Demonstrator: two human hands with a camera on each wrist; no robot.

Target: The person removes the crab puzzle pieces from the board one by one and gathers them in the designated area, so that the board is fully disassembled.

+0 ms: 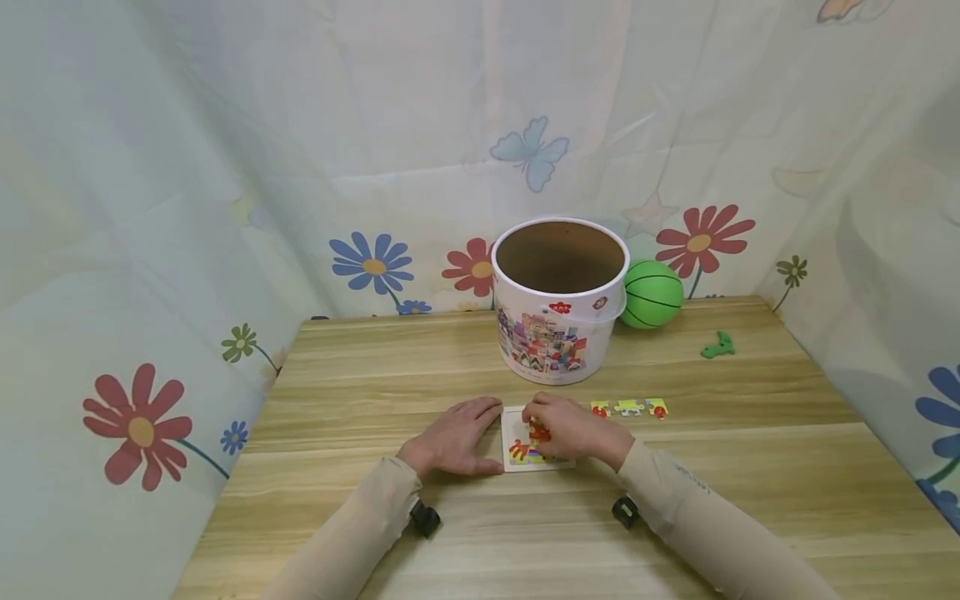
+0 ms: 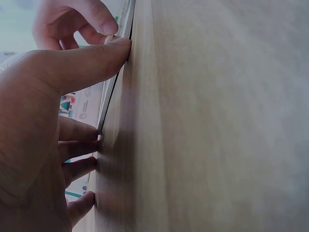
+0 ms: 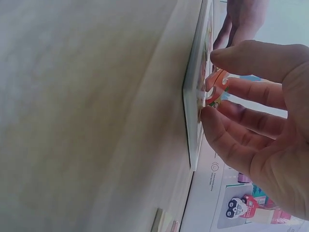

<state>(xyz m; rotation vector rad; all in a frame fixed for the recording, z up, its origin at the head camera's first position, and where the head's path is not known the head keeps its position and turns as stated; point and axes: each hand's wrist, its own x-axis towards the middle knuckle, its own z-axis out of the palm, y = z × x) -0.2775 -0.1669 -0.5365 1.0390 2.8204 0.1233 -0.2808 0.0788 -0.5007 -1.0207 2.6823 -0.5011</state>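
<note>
My left hand (image 1: 461, 437) lies at the left side of a small white-framed jigsaw puzzle board (image 1: 516, 421). In the left wrist view its thumb (image 2: 96, 65) touches the board's near corner, and its fairly straight fingers rest by the far end of that edge. Over the board, my right hand (image 1: 573, 427) pinches an orange-red puzzle piece (image 3: 218, 84) between thumb and fingers. That piece stands tilted against the board's surface in the right wrist view. Fitted colourful pieces (image 1: 519, 452) fill the board's near part, partly covered by the right hand.
Three loose puzzle pieces (image 1: 628, 407) lie in a row right of the board. Behind stands a large white printed bucket (image 1: 551, 333) with its top uncovered. A green ball (image 1: 654, 294) sits beside it, and a small green toy (image 1: 718, 345) lies farther right on the wooden table (image 1: 375, 383).
</note>
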